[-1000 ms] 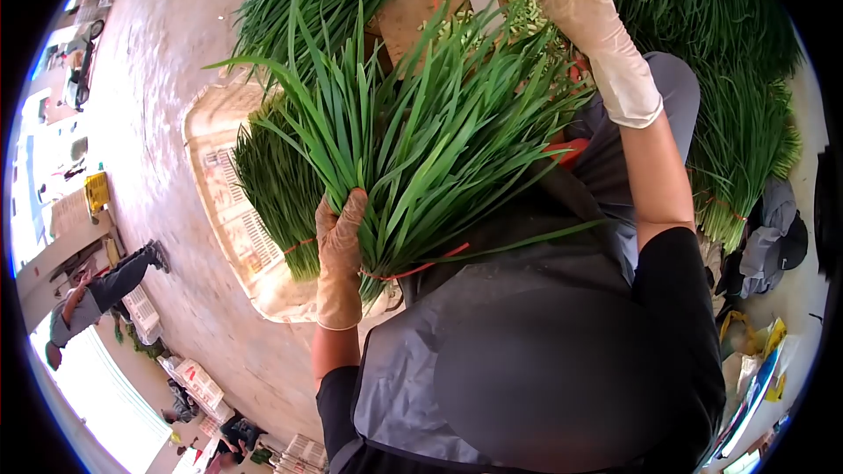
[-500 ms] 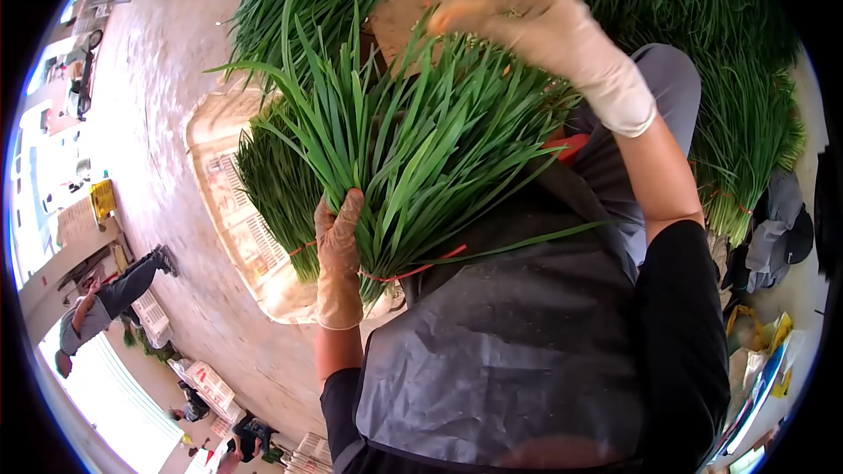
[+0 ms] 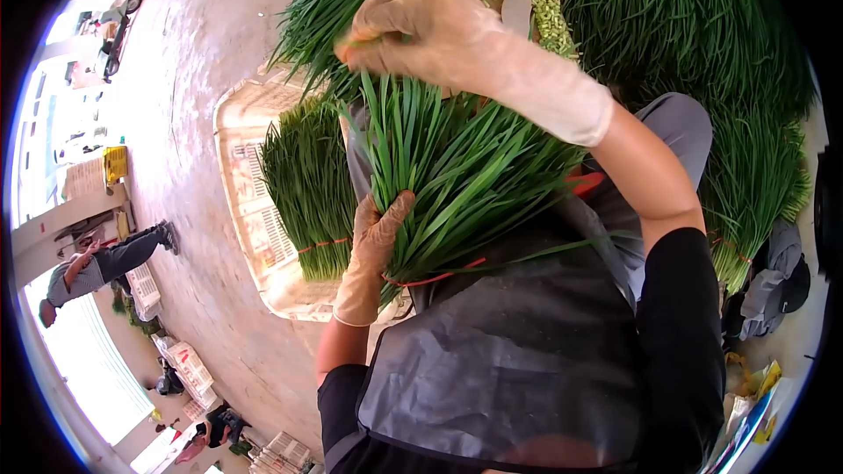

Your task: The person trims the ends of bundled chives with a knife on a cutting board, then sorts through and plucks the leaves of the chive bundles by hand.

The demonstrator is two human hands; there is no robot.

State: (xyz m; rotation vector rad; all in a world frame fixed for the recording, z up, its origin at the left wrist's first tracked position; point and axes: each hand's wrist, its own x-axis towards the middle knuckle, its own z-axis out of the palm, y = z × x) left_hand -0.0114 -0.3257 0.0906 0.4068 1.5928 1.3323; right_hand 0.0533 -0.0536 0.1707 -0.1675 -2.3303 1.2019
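Note:
In a pale glove, my left hand (image 3: 376, 241) is wrapped round a bunch of long green leafy stalks (image 3: 474, 167) near its lower end, against my dark apron. A red band (image 3: 435, 278) lies around the bunch's base beside that hand. Above the leaf tips is my right hand (image 3: 421, 31), gloved as well, with its fingers pinched together. Something small and orange shows at those fingertips, too blurred to name.
A pale plastic crate (image 3: 246, 202) at the left holds a banded bunch (image 3: 307, 184). More green bunches (image 3: 685, 35) are piled at the upper right. A blade-like grey object (image 3: 517, 9) lies among cut stalk pieces (image 3: 549, 13). Another person (image 3: 123, 259) stands far left.
My right hand has moved left and down, across the leaf tips. My left hand still grips the bunch, which appears a little further right as the view has shifted.

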